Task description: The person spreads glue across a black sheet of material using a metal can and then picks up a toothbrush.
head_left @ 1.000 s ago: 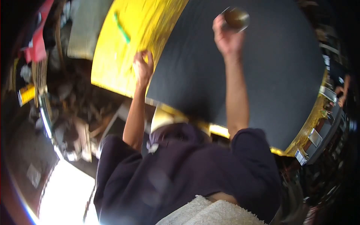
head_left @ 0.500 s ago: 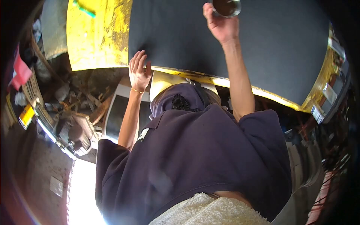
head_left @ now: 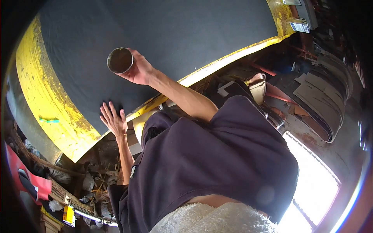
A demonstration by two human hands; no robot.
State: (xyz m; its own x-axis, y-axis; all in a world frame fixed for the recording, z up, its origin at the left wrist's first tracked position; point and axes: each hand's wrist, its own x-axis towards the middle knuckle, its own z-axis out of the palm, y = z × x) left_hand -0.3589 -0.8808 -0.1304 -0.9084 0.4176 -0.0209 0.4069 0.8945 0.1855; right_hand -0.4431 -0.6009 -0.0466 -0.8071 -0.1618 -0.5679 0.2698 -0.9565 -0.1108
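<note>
A large black sheet covers most of the yellow table. Over the sheet, my right hand grips a round cup by its side, and its inside looks dark brown. My left hand lies on the sheet near the front edge with its fingers spread and nothing in it. On the yellow part at the left rests a small green object.
Stacked sheets hang folded at the right, beside a pale bag-like object. A small labelled box is by the table's far right corner. Red material and clutter lie at the lower left.
The view has turned, so the table now slants up to the right. My right hand has brought the cup closer to my left hand. My left hand has come down flat on the sheet.
</note>
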